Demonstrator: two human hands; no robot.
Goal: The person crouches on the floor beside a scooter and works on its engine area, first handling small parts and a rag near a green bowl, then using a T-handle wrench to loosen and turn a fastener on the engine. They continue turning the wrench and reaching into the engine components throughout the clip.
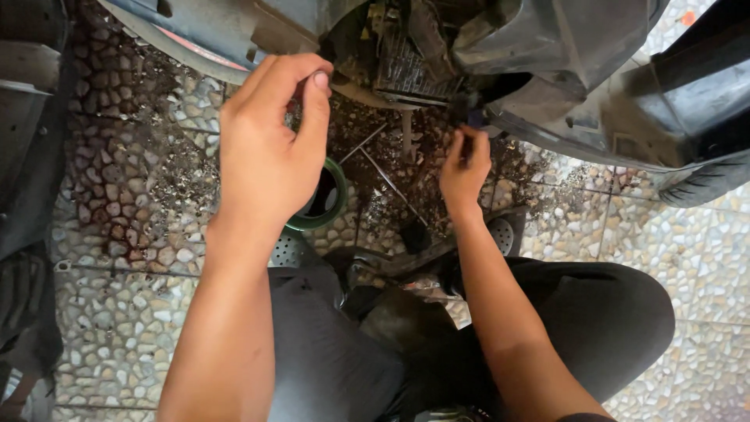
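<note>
Right hand (pixel 464 168): fingertips pinched on a small dark part (pixel 471 119) at the lower edge of the scooter's underside (pixel 547 70), far centre; the part itself too small and shadowed to identify. Grip looks tight, wrist raised off the floor.

Left hand (pixel 269 144): thumb and forefinger curled toward each other, tips nearly meeting, nothing visible between them; cannot tell whether something tiny is held. Hovering just below the left panel edge (pixel 187 47), above a green-rimmed bowl (pixel 324 205) on the floor.

Outward: thin metal rods (pixel 383 168) lying between the hands on oil-stained pebble floor (pixel 125 180); tyre (pixel 707 184) at far right; dark trousers (pixel 328 352) near, knees either side of a sandal (pixel 500 230).

Risks, as judged:
- Small part slipping from the pinch, rolling into the grit and dark stain; hard to find against that floor.
- Greasy fingertips likely, so weaker grip.
- Bowl close under the left wrist; a downward move could tip it.
- Sharp panel edges near both sets of knuckles.
</note>
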